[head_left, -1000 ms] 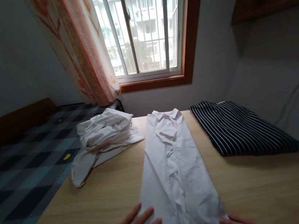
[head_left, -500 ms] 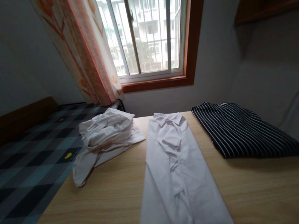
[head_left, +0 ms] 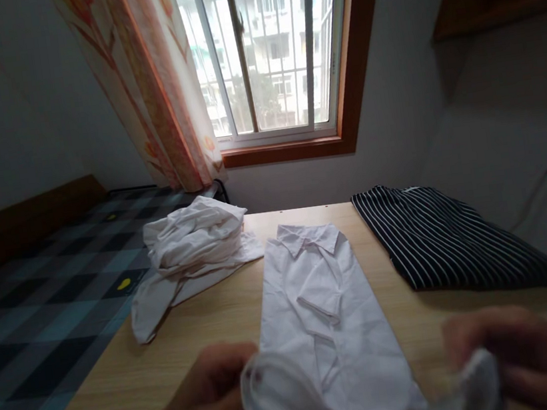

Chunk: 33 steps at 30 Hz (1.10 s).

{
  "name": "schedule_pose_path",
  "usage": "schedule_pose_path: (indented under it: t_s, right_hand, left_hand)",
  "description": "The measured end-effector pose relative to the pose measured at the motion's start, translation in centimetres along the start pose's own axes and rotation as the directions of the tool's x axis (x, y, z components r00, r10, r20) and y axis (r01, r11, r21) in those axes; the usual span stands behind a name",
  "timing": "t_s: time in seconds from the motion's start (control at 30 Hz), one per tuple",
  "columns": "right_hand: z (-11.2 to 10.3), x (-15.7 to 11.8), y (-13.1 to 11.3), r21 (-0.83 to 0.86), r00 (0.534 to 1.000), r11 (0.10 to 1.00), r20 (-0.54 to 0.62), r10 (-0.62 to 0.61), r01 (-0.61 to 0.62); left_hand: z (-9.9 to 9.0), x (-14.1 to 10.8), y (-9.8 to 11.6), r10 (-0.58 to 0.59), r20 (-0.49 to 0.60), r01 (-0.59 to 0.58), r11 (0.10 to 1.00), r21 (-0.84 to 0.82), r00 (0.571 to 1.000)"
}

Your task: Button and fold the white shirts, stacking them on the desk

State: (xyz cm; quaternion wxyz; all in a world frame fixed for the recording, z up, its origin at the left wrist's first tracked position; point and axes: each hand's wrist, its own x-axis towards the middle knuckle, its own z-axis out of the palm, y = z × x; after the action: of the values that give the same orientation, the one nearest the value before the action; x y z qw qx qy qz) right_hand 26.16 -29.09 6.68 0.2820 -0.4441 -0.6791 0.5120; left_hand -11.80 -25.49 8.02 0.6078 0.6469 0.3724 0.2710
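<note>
A white collared shirt [head_left: 315, 293] lies lengthwise on the wooden table, its collar toward the window and its sides folded in. At the near end, my left hand [head_left: 217, 387] pinches the left edge of the shirt's raised lower part. My right hand [head_left: 519, 347], blurred, grips the other corner of that lower part. The cloth between my hands is lifted off the table and bends up toward me. Its lowest portion runs out of the frame.
A crumpled white garment pile [head_left: 197, 238] sits at the table's left. At the right lies a folded black-and-white striped garment [head_left: 453, 235]. Beyond the table's left edge is a bed with a checked cover [head_left: 63, 293]. A window [head_left: 268, 51] and a flowered curtain [head_left: 146, 80] are behind.
Both hands have come up from the bottom edge, lifting the shirt's lower end. The shirt's collar has slid nearer to me, away from the table's far edge.
</note>
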Motion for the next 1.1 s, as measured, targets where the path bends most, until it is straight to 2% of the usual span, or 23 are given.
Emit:
schedule_pose_path:
  t_s: [0.03, 0.1, 0.17, 0.23, 0.27, 0.3, 0.33, 0.37, 0.4, 0.47, 0.53, 0.6, 0.67, 0.73, 0.77, 0.8, 0.87, 0.9, 0.93, 0.97, 1.03, 1.07, 1.1]
  right_hand:
    - [-0.9, 1.7, -0.5, 0.055, 0.990, 0.998, -0.137, -0.012, 0.020]
    - [-2.7, 5.9, -1.7, 0.144, 0.941, 0.986, -0.338, -0.027, 0.080]
    - [-4.7, 10.8, -2.2, 0.219, 0.885, 0.961, -0.463, -0.051, 0.170]
    - [-6.4, 16.0, -1.4, 0.275, 0.833, 0.926, -0.549, -0.069, 0.258]
    - [-7.0, 18.6, -0.4, 0.272, 0.815, 0.926, -0.576, -0.061, 0.262]
    - [-7.5, 21.0, 0.9, 0.245, 0.792, 0.942, -0.609, -0.033, 0.228]
    - [-7.8, 23.1, 2.4, 0.200, 0.748, 0.970, -0.663, 0.027, 0.142]
    - [-7.9, 25.0, 4.0, 0.173, 0.696, 0.985, -0.709, 0.116, 0.012]
    - [-7.9, 26.4, 5.6, 0.169, 0.664, 0.984, -0.729, 0.168, -0.064]
    - [-7.7, 28.2, 8.5, 0.158, 0.605, 0.972, -0.762, 0.232, -0.174]
    - [-7.6, 28.7, 10.5, 0.139, 0.575, 0.967, -0.782, 0.240, -0.215]
    - [-7.8, 28.6, 11.7, 0.126, 0.557, 0.965, -0.796, 0.237, -0.230]
    - [-8.2, 28.3, 12.0, 0.129, 0.532, 0.966, -0.815, 0.231, -0.223]
    - [-8.6, 28.2, 11.2, 0.127, 0.485, 0.973, -0.850, 0.206, -0.191]
    - [-8.8, 28.4, 10.3, 0.120, 0.458, 0.979, -0.870, 0.184, -0.165]
    - [-8.7, 28.7, 9.1, 0.108, 0.436, 0.984, -0.886, 0.159, -0.140]
    - [-8.2, 29.8, 5.8, 0.110, 0.432, 0.994, -0.896, 0.104, -0.012]
    - [-7.5, 30.5, 4.0, 0.126, 0.452, 0.988, -0.889, 0.071, 0.093]
    - [-6.7, 31.2, 2.2, 0.176, 0.482, 0.947, -0.876, 0.026, 0.268]
    - [-5.7, 32.0, 0.6, 0.231, 0.510, 0.871, -0.860, -0.026, 0.435]
    - [-3.3, 33.3, -1.2, 0.334, 0.553, 0.703, -0.827, -0.101, 0.628]
    - [-2.0, 33.8, -1.3, 0.374, 0.578, 0.665, -0.809, -0.107, 0.647]
    - [-0.7, 34.2, -0.9, 0.398, 0.610, 0.677, -0.787, -0.096, 0.619]
  left_hand:
    - [-0.3, 1.6, 0.9, 0.057, -0.067, -0.059, 0.998, -0.033, 0.996]
    - [-1.1, 5.6, 2.3, 0.158, -0.215, -0.181, 0.979, -0.097, 0.964]
    - [-2.5, 10.3, 2.8, 0.225, -0.355, -0.282, 0.953, -0.115, 0.907]
    - [-4.3, 15.3, 2.3, 0.253, -0.462, -0.307, 0.951, -0.045, 0.850]
    - [-5.2, 17.6, 1.5, 0.237, -0.523, -0.261, 0.965, 0.028, 0.819]
    - [-6.0, 19.8, 0.5, 0.194, -0.609, -0.137, 0.981, 0.140, 0.769]
    - [-6.7, 21.6, -0.6, 0.151, -0.679, 0.055, 0.961, 0.272, 0.718]
    - [-7.3, 23.1, -1.8, 0.142, -0.711, 0.129, 0.941, 0.314, 0.689]
    - [-7.8, 24.3, -3.1, 0.141, -0.733, 0.195, 0.915, 0.353, 0.666]
    - [-8.3, 25.6, -5.2, 0.157, -0.737, 0.250, 0.877, 0.410, 0.657]
    - [-8.5, 26.1, -6.6, 0.174, -0.724, 0.276, 0.845, 0.457, 0.668]
    - [-8.6, 26.0, -6.9, 0.200, -0.700, 0.328, 0.774, 0.542, 0.686]
    - [-8.4, 25.8, -6.4, 0.267, -0.674, 0.394, 0.643, 0.657, 0.689]
    - [-7.9, 25.7, -5.0, 0.348, -0.632, 0.418, 0.521, 0.744, 0.692]
    - [-7.5, 25.7, -4.1, 0.375, -0.617, 0.399, 0.513, 0.760, 0.692]
    - [-7.0, 26.0, -3.1, 0.389, -0.607, 0.357, 0.546, 0.758, 0.693]
    - [-5.9, 26.8, -1.1, 0.379, -0.622, 0.186, 0.735, 0.652, 0.685]
    - [-5.3, 27.4, -0.2, 0.358, -0.649, 0.048, 0.853, 0.520, 0.671]
    - [-4.6, 27.9, 0.5, 0.325, -0.679, -0.117, 0.935, 0.334, 0.658]
    - [-4.0, 28.4, 1.0, 0.280, -0.707, -0.283, 0.952, 0.116, 0.650]
    - [-2.9, 29.2, 0.9, 0.168, -0.720, -0.501, 0.820, -0.277, 0.673]
    - [-2.4, 29.3, 0.4, 0.117, -0.704, -0.535, 0.740, -0.408, 0.700]
    - [-2.0, 29.4, -0.4, 0.076, -0.681, -0.531, 0.690, -0.492, 0.728]
